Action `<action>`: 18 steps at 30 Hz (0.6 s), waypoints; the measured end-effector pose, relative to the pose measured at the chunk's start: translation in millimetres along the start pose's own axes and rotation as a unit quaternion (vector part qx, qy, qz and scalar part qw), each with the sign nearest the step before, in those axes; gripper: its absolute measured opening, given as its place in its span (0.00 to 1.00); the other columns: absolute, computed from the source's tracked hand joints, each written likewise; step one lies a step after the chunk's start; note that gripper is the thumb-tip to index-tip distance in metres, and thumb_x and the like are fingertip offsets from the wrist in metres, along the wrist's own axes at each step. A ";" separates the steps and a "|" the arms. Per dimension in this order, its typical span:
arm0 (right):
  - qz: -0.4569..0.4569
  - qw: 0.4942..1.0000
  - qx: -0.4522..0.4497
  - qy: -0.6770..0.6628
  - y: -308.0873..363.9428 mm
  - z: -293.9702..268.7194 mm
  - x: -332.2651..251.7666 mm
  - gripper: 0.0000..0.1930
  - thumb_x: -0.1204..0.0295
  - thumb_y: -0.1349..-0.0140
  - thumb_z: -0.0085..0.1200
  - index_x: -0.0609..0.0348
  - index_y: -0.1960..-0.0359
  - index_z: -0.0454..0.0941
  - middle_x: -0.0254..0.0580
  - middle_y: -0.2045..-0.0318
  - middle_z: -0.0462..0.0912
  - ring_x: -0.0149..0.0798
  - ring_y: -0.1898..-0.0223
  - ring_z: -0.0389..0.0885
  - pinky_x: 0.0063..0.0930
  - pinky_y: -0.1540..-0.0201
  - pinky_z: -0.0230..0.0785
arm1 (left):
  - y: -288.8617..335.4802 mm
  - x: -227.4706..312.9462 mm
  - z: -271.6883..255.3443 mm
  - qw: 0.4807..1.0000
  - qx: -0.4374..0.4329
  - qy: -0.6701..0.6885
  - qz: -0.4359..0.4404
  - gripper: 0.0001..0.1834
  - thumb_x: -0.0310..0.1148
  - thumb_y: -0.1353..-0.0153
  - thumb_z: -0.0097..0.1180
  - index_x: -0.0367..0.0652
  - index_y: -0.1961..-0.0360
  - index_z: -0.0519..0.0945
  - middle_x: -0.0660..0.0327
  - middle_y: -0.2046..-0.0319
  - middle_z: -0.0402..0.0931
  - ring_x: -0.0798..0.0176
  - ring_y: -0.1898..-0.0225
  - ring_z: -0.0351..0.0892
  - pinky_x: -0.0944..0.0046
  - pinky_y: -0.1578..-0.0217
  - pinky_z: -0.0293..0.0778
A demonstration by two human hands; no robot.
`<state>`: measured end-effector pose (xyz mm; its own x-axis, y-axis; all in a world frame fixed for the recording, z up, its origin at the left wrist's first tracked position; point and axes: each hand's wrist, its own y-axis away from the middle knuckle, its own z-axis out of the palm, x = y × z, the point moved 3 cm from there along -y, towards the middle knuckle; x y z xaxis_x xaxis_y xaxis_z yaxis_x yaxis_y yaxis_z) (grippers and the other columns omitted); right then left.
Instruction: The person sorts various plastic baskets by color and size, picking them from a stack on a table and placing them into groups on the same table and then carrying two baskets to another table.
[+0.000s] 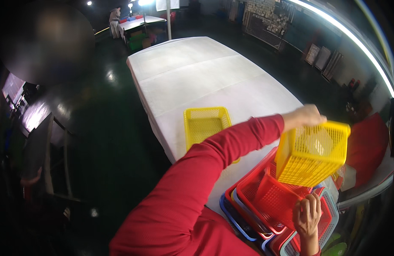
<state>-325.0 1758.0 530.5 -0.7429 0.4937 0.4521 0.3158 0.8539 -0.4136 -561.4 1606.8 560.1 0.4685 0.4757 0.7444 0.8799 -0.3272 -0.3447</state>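
Observation:
My left arm reaches across to the right, and my left hand is closed on the rim of a yellow plastic basket. That basket is tilted, raised over a pile of baskets, and something pale shows through its slatted side. Below it, my right hand has its fingers curled over the edge of a red plastic basket, which is tipped up in the pile. A second yellow basket sits upright on the white-covered table, partly hidden by my left sleeve.
Under the red basket lie nested blue, red and grey baskets at the table's near right. Something red stands beyond them. Far off, a person is beside another table. Dark green floor runs along the left.

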 end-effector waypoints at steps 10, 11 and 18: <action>0.197 0.946 -0.154 -0.206 9.9 28.5 -44.8 0.14 0.73 0.52 0.48 0.53 0.60 0.69 0.32 0.80 0.71 0.33 0.78 0.75 0.28 0.77 0.66 | 76.7 -11.5 -167.6 0.879 0.293 0.376 -0.029 0.14 0.40 0.39 0.44 0.43 0.58 0.73 0.66 0.65 0.74 0.70 0.63 0.72 0.69 0.60 0.67; 0.211 0.947 -0.161 -0.183 14.6 32.8 -50.7 0.14 0.72 0.51 0.46 0.54 0.60 0.69 0.31 0.79 0.70 0.32 0.77 0.74 0.26 0.76 0.63 | 83.5 -24.1 -174.6 0.865 0.275 0.419 -0.030 0.15 0.39 0.38 0.43 0.43 0.55 0.71 0.66 0.60 0.73 0.69 0.58 0.70 0.68 0.54 0.64; 0.363 0.889 -0.081 -0.266 46.5 52.7 -39.9 0.21 0.62 0.53 0.57 0.54 0.56 0.72 0.41 0.65 0.75 0.42 0.61 0.74 0.35 0.59 0.65 | 196.0 -78.9 -209.4 0.861 0.317 0.376 -0.132 0.28 0.48 0.38 0.41 0.40 0.43 0.62 0.61 0.47 0.63 0.61 0.47 0.62 0.62 0.48 0.59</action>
<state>-311.8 1769.4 451.6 -0.4692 0.8134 -0.3437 0.8750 0.3757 -0.3055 -442.6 1334.2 553.6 0.2717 -0.2753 0.9222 0.9257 0.3369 -0.1721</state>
